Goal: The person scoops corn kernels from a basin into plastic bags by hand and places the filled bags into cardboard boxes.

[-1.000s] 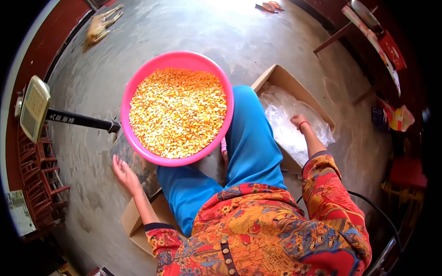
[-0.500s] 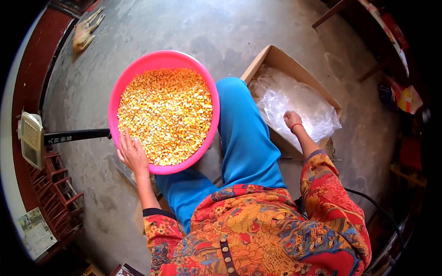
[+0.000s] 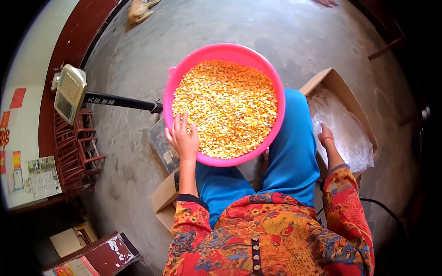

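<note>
Pink basin [image 3: 230, 51]: at twelve o'clock, looking well filled already.
Corn kernels [image 3: 225, 110]: inside it — loose, glossy, yellow to orange, spread in a broad bed below the rim.
Left hand [image 3: 185, 141]: at the basin's eight o'clock, fingers spread apart over the edge, nothing clasped.
Clear plastic [image 3: 345, 126]: left lying in the cardboard box [image 3: 316, 81] at three o'clock — crumpled, none over the basin.
Right hand [image 3: 325, 133]: over that plastic (red band [image 3: 327, 139] at the wrist); whether it grips cannot be told.
</note>
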`<state>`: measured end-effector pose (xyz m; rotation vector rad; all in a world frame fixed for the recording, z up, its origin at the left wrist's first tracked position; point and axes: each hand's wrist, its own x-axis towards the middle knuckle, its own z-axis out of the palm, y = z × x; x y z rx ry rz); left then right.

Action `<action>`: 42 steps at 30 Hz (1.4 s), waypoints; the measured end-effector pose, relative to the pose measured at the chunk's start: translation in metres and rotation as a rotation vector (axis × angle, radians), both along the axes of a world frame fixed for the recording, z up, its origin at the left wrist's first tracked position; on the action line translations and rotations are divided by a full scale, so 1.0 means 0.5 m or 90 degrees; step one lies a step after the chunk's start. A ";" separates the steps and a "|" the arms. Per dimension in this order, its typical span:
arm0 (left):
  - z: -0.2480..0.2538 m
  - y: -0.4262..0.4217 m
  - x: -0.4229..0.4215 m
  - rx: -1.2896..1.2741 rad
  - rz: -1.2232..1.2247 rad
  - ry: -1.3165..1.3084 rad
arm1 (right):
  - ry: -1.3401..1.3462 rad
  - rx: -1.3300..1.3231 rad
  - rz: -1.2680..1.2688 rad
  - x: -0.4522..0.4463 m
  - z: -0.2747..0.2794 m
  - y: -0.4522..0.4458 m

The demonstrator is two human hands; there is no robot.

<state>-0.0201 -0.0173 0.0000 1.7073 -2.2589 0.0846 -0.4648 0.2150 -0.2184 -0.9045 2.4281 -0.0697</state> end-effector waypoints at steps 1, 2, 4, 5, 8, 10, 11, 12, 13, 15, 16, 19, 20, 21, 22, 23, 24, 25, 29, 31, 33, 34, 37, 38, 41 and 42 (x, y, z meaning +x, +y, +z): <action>0.001 0.000 0.000 -0.001 -0.007 0.005 | 0.001 -0.002 0.006 0.001 -0.008 0.010; 0.001 0.001 0.000 0.000 -0.015 0.010 | -0.016 -0.036 0.007 -0.007 -0.017 0.024; 0.004 0.002 -0.001 -0.002 -0.014 0.015 | -0.029 -0.071 0.010 -0.011 -0.014 0.045; 0.005 0.002 -0.001 0.000 -0.015 0.017 | -0.027 -0.092 -0.014 -0.016 -0.010 0.058; 0.006 0.004 -0.001 0.000 -0.017 0.030 | -0.015 -0.108 -0.047 -0.044 -0.008 0.097; 0.005 0.004 0.001 -0.005 -0.020 0.042 | -0.067 -0.031 -0.109 -0.065 -0.025 0.123; 0.005 0.004 0.005 0.002 -0.017 0.031 | -0.143 0.005 -0.165 -0.071 -0.028 0.133; 0.004 0.003 0.007 0.009 -0.018 0.023 | -0.227 -0.002 -0.249 -0.052 0.017 0.125; -0.005 -0.002 0.015 -0.008 -0.021 0.005 | -0.255 -0.022 -0.318 -0.043 0.044 0.118; -0.017 -0.004 0.021 -0.030 -0.037 0.010 | -0.443 -0.178 -0.500 -0.064 0.038 0.139; -0.015 -0.003 0.019 -0.021 -0.028 0.018 | -0.496 -0.246 -0.541 -0.062 0.064 0.144; -0.010 -0.002 0.018 -0.014 -0.030 0.033 | -0.329 -0.146 -0.460 -0.104 0.067 0.184; -0.007 -0.002 0.015 -0.013 -0.029 0.035 | -0.254 -0.108 -0.422 -0.122 0.073 0.193; -0.004 -0.001 0.012 -0.006 -0.033 0.043 | -0.244 -0.105 -0.427 -0.142 0.089 0.201; -0.001 0.000 0.010 -0.010 -0.030 0.046 | -0.277 -0.237 -0.491 -0.162 0.106 0.208; 0.001 0.002 0.010 -0.015 -0.026 0.047 | -0.311 -0.372 -0.550 -0.179 0.120 0.212; 0.002 0.003 0.009 -0.014 -0.027 0.052 | -0.306 -0.373 -0.550 -0.188 0.144 0.208; 0.004 0.003 0.007 -0.015 -0.022 0.055 | -0.386 -0.503 -0.646 -0.195 0.180 0.198; 0.006 0.005 0.004 -0.015 -0.017 0.067 | -0.545 -0.725 -0.691 -0.210 0.300 0.137; 0.010 0.005 0.004 -0.022 -0.014 0.069 | -0.578 -0.795 -0.596 -0.195 0.350 0.087; 0.016 0.010 -0.002 -0.028 -0.015 0.097 | -0.670 -0.884 -0.412 -0.146 0.415 0.023; 0.019 0.011 -0.002 -0.028 -0.018 0.123 | -0.681 -0.890 -0.404 -0.104 0.448 -0.019; 0.001 0.005 0.013 -0.084 -0.023 0.223 | -0.714 -0.937 -0.030 0.066 0.544 -0.179; 0.009 0.006 0.010 -0.087 -0.023 0.275 | -0.676 -0.913 0.031 0.128 0.570 -0.210; 0.038 0.035 -0.007 -0.050 -0.013 0.416 | -0.641 -0.872 0.155 0.294 0.597 -0.280; 0.043 0.051 -0.013 -0.004 -0.017 0.497 | -0.576 -0.859 0.232 0.348 0.622 -0.297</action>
